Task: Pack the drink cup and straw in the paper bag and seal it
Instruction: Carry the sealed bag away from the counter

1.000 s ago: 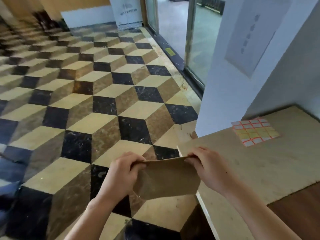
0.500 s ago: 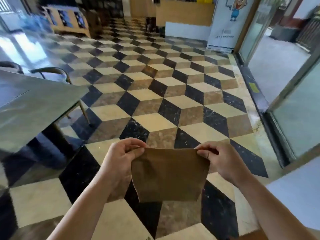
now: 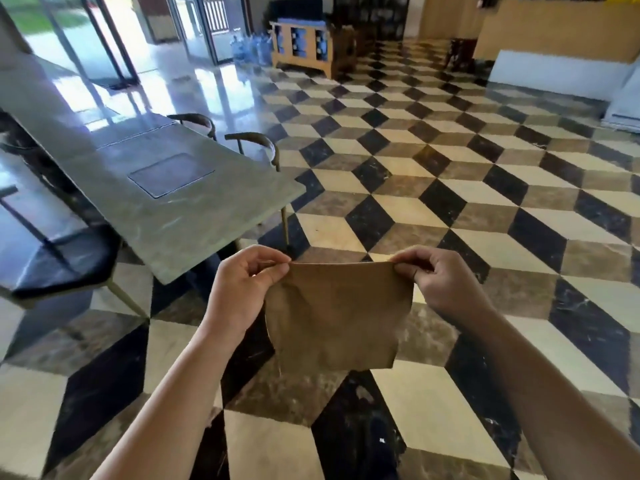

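A brown paper bag (image 3: 334,313) hangs flat in front of me above the tiled floor. My left hand (image 3: 242,289) pinches its top left corner between thumb and fingers. My right hand (image 3: 440,282) pinches the top right corner in the same way. The bag's top edge is stretched straight between both hands and its mouth looks closed. No drink cup or straw is in view.
A long grey stone table (image 3: 166,202) stands to my left with chairs (image 3: 256,143) at its far side and a dark seat (image 3: 59,261) near me. Cube-patterned floor tiles (image 3: 450,202) spread ahead. A wooden rack (image 3: 308,46) and a counter (image 3: 554,36) stand at the back.
My view has swung left, away from the wooden counter with the sticker sheet, to the open floor and the grey table. Both hands keep hold of the bag's top corners.
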